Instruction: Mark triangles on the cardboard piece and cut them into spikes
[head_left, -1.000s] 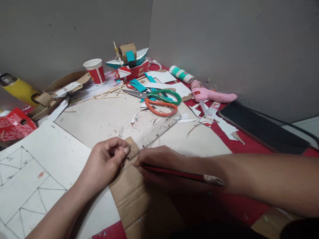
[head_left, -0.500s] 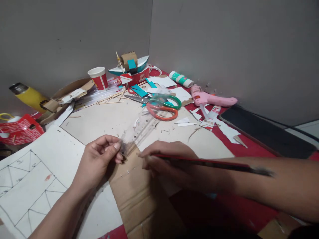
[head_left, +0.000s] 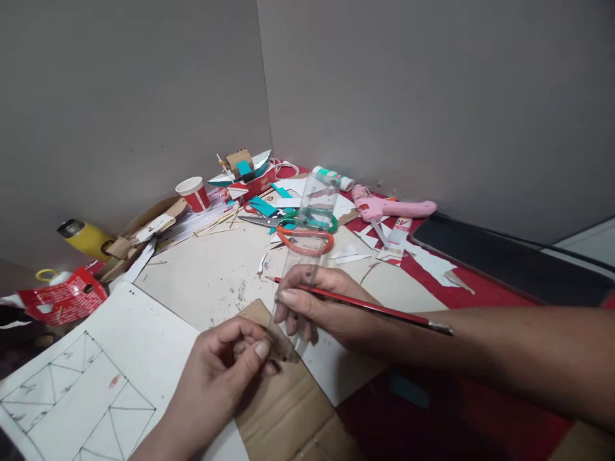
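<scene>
Clear plastic ruler, near end over cardboard, is pinched by the left hand; the right hand grips a pencil, seemingly touching the ruler; pressing it flat would steady it.

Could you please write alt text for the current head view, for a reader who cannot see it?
A person's left hand holds one end of a clear ruler over brown cardboard, while the right hand grips a red pencil. Beyond are scissors, a pink glue gun and a model boat; line drawings lie left.
</scene>
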Demonstrator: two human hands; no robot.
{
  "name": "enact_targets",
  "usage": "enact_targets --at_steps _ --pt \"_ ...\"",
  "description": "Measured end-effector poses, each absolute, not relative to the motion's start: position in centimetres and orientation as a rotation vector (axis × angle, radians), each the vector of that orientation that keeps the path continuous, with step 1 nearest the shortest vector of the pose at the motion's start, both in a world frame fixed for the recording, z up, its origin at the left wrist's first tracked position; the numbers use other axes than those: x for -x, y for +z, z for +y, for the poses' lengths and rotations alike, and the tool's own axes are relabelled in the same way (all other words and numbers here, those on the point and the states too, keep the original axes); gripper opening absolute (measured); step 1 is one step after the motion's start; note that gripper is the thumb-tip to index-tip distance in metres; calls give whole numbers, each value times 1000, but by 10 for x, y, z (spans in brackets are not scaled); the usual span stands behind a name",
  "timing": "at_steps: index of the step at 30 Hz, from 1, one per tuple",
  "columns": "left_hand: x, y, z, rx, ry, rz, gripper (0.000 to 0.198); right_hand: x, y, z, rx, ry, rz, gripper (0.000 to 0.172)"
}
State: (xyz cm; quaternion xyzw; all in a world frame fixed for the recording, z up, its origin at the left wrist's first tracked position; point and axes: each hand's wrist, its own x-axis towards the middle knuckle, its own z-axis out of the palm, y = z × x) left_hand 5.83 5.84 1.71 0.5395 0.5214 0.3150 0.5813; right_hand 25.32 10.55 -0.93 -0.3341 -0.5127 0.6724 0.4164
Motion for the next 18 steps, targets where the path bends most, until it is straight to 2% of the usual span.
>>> enact_targets --at_steps 3,6,9,13,18 --pt "-49 24 62 -1303 897 1326 16 -255 -4 107 831 1744 -1265 30" --pt "-42 32 64 -1250 1121 1422 11 -256 -2 106 834 1938 -1351 27" --pt "-47 35 59 -1229 1078 1408 16 -260 3 102 784 2143 -1606 18" --pt "-70 36 43 -1253 878 1345 21 -266 17 96 517 1933 -2114 13" --pt "-72 41 35 -1202 885 1382 17 -268 21 93 476 1817 -2191 14"
